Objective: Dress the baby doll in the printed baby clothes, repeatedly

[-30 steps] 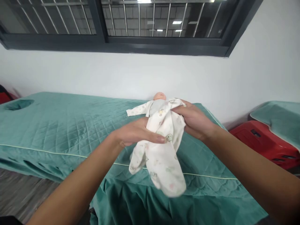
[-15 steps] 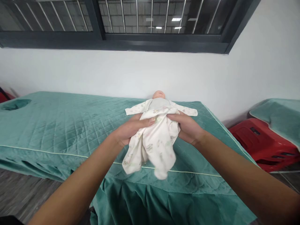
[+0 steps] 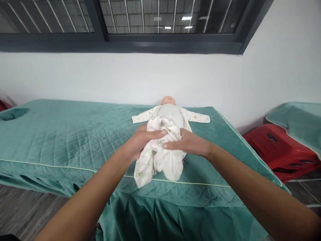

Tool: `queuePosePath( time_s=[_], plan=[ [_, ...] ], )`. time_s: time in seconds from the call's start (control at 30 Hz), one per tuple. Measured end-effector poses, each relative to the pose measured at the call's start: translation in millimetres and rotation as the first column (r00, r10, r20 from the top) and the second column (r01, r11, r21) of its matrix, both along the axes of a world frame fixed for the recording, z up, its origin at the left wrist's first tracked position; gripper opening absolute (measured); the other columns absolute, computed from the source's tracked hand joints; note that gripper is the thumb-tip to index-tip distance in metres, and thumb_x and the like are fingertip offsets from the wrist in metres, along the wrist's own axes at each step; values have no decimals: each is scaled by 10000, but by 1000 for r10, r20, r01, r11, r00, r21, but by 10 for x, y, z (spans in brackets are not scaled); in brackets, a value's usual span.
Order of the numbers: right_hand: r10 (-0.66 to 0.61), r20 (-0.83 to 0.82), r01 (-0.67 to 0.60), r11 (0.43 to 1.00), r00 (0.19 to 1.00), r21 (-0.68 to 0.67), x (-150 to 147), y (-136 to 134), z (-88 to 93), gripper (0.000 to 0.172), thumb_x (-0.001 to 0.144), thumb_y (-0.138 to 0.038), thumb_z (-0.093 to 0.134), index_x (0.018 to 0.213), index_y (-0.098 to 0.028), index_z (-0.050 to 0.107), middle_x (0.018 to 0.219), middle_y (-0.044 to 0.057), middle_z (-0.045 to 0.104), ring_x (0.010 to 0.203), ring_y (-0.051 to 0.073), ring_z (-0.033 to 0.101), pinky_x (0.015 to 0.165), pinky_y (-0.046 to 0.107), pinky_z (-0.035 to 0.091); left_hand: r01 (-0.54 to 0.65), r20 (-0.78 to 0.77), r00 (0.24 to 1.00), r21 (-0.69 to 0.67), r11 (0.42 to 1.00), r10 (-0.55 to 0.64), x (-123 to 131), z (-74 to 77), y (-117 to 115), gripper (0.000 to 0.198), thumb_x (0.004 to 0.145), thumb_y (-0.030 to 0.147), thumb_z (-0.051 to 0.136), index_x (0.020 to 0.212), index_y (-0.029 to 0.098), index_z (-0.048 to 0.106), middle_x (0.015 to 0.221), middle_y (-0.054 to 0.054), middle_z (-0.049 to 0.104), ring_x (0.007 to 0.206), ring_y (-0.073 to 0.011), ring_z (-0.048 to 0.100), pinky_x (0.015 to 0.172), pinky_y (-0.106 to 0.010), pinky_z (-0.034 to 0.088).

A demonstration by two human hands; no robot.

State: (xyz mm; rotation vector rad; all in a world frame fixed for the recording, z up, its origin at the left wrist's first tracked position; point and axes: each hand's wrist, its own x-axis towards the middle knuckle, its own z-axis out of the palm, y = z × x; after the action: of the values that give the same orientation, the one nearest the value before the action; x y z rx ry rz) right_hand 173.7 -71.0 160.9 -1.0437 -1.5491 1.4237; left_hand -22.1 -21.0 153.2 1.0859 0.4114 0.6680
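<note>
A baby doll lies on its back on the bed with its head toward the wall. Its arms stretch out sideways in the sleeves of a white printed top, which lies open around a pale grey torso. In front of the torso, white printed baby pants are bunched up at the waist, legs hanging toward me. My left hand grips the waist's left side, thumb on top. My right hand closes on the right side, its thumb pressed across the cloth. The doll's legs are mostly hidden by the pants.
A green quilted massage bed with a face hole at its far left runs along the white wall. At the right stands a red plastic stool with green fabric over it. A barred window is above.
The pants' waist has been gathered into a tighter bunch and their legs are drawn up a little. My right hand has moved inward and down, uncovering more of the grey torso.
</note>
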Motion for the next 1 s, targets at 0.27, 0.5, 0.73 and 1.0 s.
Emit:
queuePosePath(
  time_s=[0.27, 0.5, 0.73, 1.0],
  plan=[
    [-199, -218, 204, 979, 955, 1, 26, 120, -20, 379, 767, -410, 802, 1065, -190, 723, 1060, 67, 748, 931, 212, 697, 807, 329, 550, 87, -167, 982, -38, 995, -92, 99, -38, -12, 502, 690, 259, 864, 1150, 141, 700, 978, -118, 769, 861, -251, 738, 767, -338, 594],
    [-260, -331, 221, 963, 907, -151, 116, -78, -230, 410, 833, -418, 749, 1174, -198, 693, 1097, 83, 746, 966, 224, 708, 891, 338, 554, 1, 6, 1000, -180, 984, 0, 262, -188, 0, 417, 728, 312, 818, 1067, 91, 716, 910, -135, 766, 820, -256, 739, 777, -337, 596],
    [-417, -230, 331, 883, 880, -334, 329, -344, -693, 440, 756, -418, 813, 1116, -187, 708, 1034, 89, 760, 903, 255, 726, 803, 356, 580, -60, -130, 991, -283, 957, 24, 576, -372, -191, 362, 777, 327, 768, 1051, 97, 714, 946, -153, 761, 792, -251, 728, 767, -355, 584],
    [-501, 234, 533, 840, 833, -98, 517, -477, -1276, 426, 779, -492, 732, 1078, -189, 713, 1054, 91, 764, 987, 331, 703, 834, 451, 558, 199, -614, 738, 594, 780, 279, 755, -509, -132, 200, 848, 350, 633, 885, 183, 736, 1012, -110, 760, 1014, -305, 677, 878, -357, 498]
  ],
)
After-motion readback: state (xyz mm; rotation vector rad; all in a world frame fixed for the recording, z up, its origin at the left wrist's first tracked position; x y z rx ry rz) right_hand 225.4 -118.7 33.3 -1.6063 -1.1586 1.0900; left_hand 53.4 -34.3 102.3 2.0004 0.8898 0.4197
